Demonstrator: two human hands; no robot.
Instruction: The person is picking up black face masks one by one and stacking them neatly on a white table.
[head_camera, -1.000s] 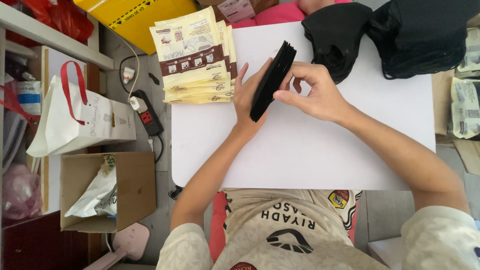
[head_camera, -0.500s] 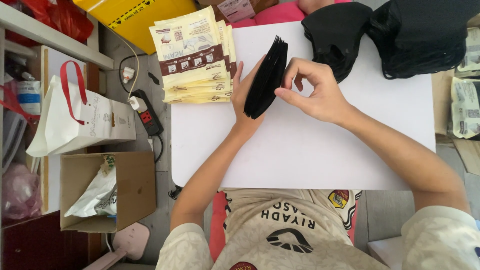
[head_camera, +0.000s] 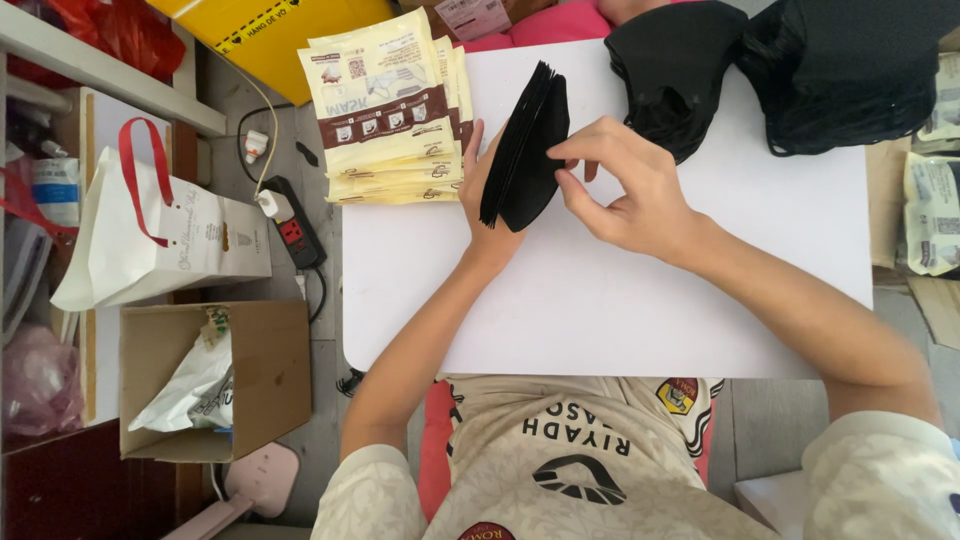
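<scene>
1. A white rectangular tabletop (head_camera: 620, 300) fills the middle of the view, with a grey floor beside it cluttered with a cardboard box (head_camera: 215, 385), a white paper bag with red handles (head_camera: 165, 240) and a black power strip (head_camera: 295, 235).
2. At the table's far left edge lies a fanned pile of cream and brown printed packets (head_camera: 390, 110).
3. Two heaps of black fabric face masks (head_camera: 770, 70) sit along the far right edge.
4. The left hand (head_camera: 490, 205) is closed around a thin stack of folded black masks (head_camera: 525, 150), held on edge above the table, just beside the packets.
5. The right hand (head_camera: 625, 185) pinches the stack's near side with thumb and forefinger, the other fingers curled.
</scene>
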